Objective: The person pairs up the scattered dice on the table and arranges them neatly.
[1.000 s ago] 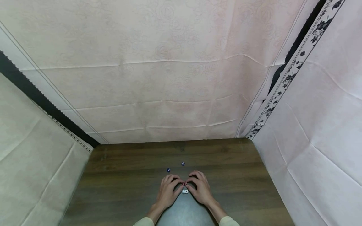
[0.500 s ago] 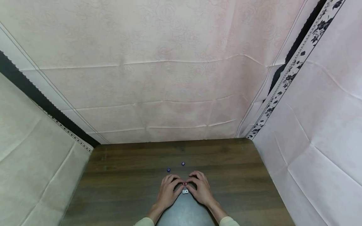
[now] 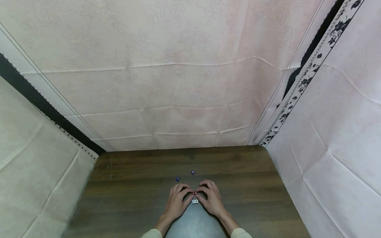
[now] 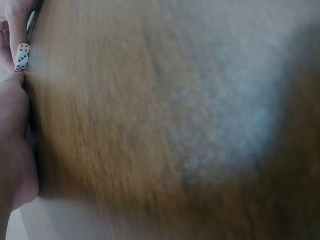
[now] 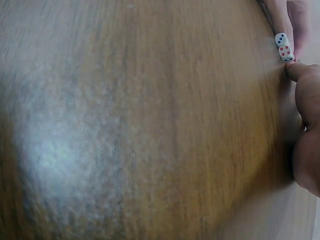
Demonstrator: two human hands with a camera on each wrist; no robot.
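Two small red dice (image 3: pixel 194 193) sit side by side on the wooden table, between the fingertips of both hands. My left hand (image 3: pixel 177 201) pinches the left one with thumb and index finger; my right hand (image 3: pixel 211 200) does the same with the right one. Just nearer to me lie two white dice (image 3: pixel 194 201), side by side. In the left wrist view the white dice (image 4: pixel 22 56) show red and blue pips, and they largely hide the red ones. The right wrist view has the white dice (image 5: pixel 284 47) right by the thumb.
Beyond the hands, one blue die (image 3: pixel 177 179) lies ahead of the left hand and another blue die (image 3: pixel 192 172) is farther back. Pale cloth sheets (image 3: pixel 178 99) hang along the back and both sides of the table (image 3: pixel 125 195).
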